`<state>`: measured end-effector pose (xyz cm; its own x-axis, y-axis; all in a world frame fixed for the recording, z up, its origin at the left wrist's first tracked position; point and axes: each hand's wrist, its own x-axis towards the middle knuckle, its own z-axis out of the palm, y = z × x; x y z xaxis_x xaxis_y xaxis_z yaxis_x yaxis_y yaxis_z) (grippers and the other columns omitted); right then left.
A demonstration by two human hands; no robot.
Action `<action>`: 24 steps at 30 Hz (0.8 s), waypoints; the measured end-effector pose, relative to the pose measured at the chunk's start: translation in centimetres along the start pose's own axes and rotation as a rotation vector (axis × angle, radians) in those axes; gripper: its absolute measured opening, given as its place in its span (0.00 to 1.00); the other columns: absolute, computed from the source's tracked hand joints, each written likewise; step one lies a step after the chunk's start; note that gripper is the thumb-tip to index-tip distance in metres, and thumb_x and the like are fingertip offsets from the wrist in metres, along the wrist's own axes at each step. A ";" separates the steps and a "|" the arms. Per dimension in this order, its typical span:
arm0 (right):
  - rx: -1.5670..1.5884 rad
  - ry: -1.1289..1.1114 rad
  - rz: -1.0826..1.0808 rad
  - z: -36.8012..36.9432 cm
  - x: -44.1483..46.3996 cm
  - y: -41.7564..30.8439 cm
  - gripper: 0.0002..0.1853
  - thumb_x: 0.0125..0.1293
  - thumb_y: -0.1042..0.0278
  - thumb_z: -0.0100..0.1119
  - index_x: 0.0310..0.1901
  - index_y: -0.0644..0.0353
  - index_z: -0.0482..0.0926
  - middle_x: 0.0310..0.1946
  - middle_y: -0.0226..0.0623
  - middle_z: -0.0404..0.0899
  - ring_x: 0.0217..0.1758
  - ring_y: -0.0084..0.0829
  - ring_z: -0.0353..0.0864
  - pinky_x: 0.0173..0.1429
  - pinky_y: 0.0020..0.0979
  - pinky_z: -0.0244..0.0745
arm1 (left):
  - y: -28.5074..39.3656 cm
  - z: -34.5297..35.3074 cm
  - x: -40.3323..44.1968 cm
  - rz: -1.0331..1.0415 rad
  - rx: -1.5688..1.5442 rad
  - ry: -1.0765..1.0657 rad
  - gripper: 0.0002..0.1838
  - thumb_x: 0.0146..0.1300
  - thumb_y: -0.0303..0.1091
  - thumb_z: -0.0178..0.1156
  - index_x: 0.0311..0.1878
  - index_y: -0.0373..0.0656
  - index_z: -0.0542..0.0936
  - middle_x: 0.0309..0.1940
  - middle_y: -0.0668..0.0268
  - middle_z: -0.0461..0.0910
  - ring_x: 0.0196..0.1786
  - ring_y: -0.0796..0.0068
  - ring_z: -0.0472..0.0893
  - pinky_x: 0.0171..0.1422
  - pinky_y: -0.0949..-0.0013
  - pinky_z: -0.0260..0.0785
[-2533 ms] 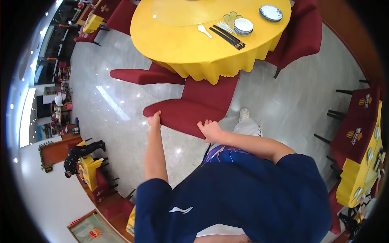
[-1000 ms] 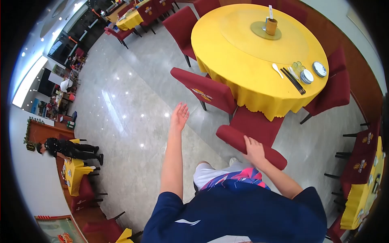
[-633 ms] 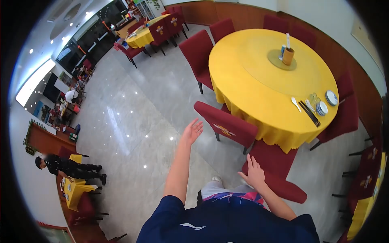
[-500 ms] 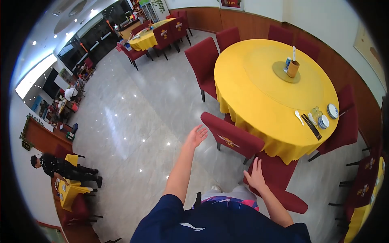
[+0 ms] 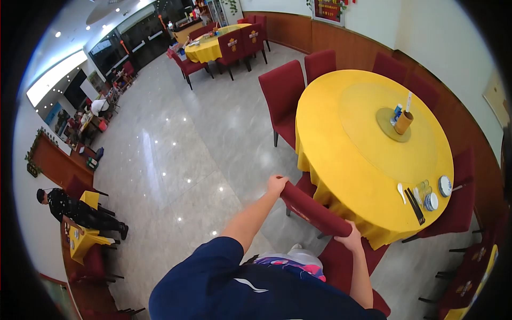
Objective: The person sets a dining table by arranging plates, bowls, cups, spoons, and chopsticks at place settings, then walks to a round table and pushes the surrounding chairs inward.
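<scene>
- The dark-red upholstered chair with a straight padded back [image 5: 314, 210] stands right of centre in the frame, beside the round table draped in yellow cloth [image 5: 346, 165].
- I'd say an even pull on both top corners suits it best, clear of the second dark-red padded chair [image 5: 337, 261] at lower centre-right.
- Left hand [image 5: 277, 184]: fingers bent closely over one corner.
- Right hand [image 5: 352, 238]: curled round the other; fingertips partly hidden, tightness I can't tell.
</scene>
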<state>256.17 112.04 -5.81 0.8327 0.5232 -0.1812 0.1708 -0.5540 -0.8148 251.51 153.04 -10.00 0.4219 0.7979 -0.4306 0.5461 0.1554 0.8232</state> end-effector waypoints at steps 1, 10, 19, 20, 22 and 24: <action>0.001 -0.048 -0.044 -0.3 0.8 0.1 0.43 0.34 0.67 0.79 0.59 0.60 0.72 0.51 0.45 0.81 0.58 0.40 0.80 0.63 0.38 0.73 | -0.7 0.6 1.3 0.003 -0.008 0.004 0.22 0.47 0.40 0.67 0.47 0.41 0.84 0.45 0.52 0.83 0.48 0.55 0.84 0.51 0.53 0.79; -0.079 0.001 -0.056 1.3 2.0 -3.4 0.32 0.40 0.63 0.70 0.52 0.62 0.77 0.42 0.51 0.83 0.50 0.47 0.83 0.54 0.40 0.77 | 1.0 -0.9 4.7 0.062 0.019 -0.001 0.12 0.48 0.35 0.65 0.37 0.47 0.88 0.36 0.56 0.86 0.38 0.60 0.85 0.40 0.57 0.80; -0.402 -0.109 -0.076 4.0 -2.8 -4.6 0.32 0.42 0.58 0.72 0.51 0.58 0.74 0.33 0.53 0.83 0.38 0.52 0.84 0.45 0.47 0.79 | -1.5 -4.6 2.3 0.201 -0.021 -0.054 0.08 0.47 0.27 0.63 0.31 0.38 0.87 0.27 0.61 0.84 0.33 0.70 0.81 0.41 0.66 0.73; -0.412 -0.115 -0.083 4.3 -3.8 -4.9 0.31 0.42 0.57 0.72 0.50 0.57 0.73 0.32 0.51 0.83 0.38 0.51 0.84 0.43 0.47 0.79 | -2.2 -5.2 1.8 0.165 -0.011 -0.060 0.08 0.48 0.27 0.63 0.31 0.38 0.87 0.27 0.61 0.84 0.33 0.70 0.81 0.40 0.67 0.73; -0.424 -0.098 -0.083 5.2 -5.9 -4.6 0.31 0.41 0.57 0.72 0.49 0.57 0.73 0.33 0.49 0.83 0.38 0.51 0.84 0.43 0.47 0.78 | -4.9 -6.5 1.3 0.169 0.051 -0.086 0.08 0.51 0.31 0.62 0.32 0.40 0.87 0.27 0.63 0.84 0.33 0.72 0.81 0.40 0.67 0.73; -0.459 -0.108 -0.050 5.6 -7.3 -5.1 0.31 0.40 0.56 0.73 0.49 0.56 0.74 0.35 0.47 0.83 0.39 0.50 0.84 0.43 0.46 0.78 | -5.9 -8.3 -1.5 0.207 0.091 -0.078 0.09 0.51 0.31 0.62 0.33 0.40 0.87 0.27 0.63 0.85 0.33 0.74 0.82 0.42 0.69 0.73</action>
<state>246.25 114.68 -3.37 0.7622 0.6074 -0.2241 0.4444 -0.7426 -0.5010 241.61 155.71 -11.16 0.5841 0.7594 -0.2866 0.5037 -0.0623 0.8616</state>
